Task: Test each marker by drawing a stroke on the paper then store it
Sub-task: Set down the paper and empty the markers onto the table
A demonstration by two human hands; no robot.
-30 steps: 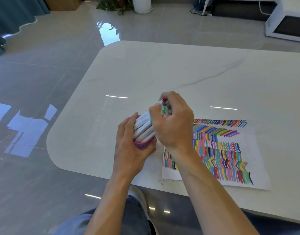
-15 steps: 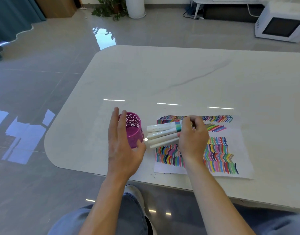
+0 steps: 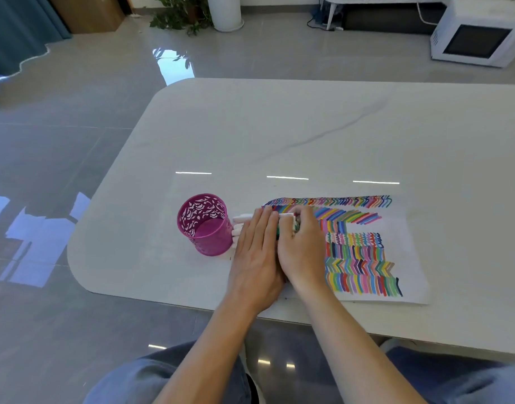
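A magenta cut-out pen holder stands upright on the white table, and no markers show inside it. Just right of it lies a bundle of white markers, mostly hidden under both hands. My left hand lies flat on the bundle with straight fingers. My right hand curls its fingers round the markers' capped ends at the left edge of the paper. The sheet is covered with rows of coloured strokes.
The table's near edge runs just below my wrists, with my knees under it. The holder stands close to the table's rounded left corner. A white microwave and a potted plant sit on the floor far behind.
My right hand drew the marker bundle out of the holder and laid it down beside the paper. My left hand left the holder and moved right onto the markers.
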